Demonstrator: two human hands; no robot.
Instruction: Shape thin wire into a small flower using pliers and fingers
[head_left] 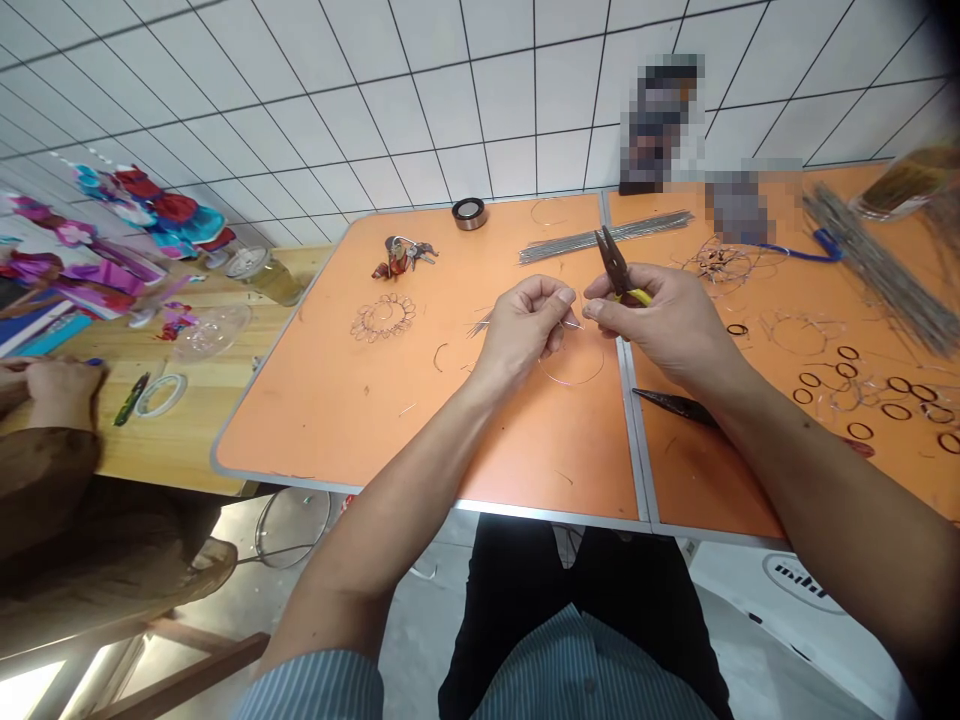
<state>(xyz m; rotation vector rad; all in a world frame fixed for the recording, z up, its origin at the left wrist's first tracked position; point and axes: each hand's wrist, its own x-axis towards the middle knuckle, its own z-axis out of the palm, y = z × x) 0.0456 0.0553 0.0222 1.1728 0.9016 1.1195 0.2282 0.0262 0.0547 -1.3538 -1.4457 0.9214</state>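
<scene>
My left hand [525, 325] is closed in a pinch on a thin wire above the orange table [360, 420]. Part of that wire shows as a fine curved loop [571, 383] hanging below the fingers. My right hand [671, 320] is wrapped round pliers [615, 265] with yellow handles, their dark jaws pointing up and away. Its thumb and forefinger come together close to the wire; whether they touch it, I cannot tell. A second dark-jawed tool [675, 405] lies partly hidden under my right forearm. Left of my left hand lies a wire ring with petal-like loops [384, 318].
Straight wires [607, 238] lie in a bundle behind my hands, near a tape roll [469, 213] and keys [405, 255]. Small dark rings [896, 411] and a thicker wire bundle [885, 265] are at right. Another person's hands [64, 390] rest at the wooden table [202, 440].
</scene>
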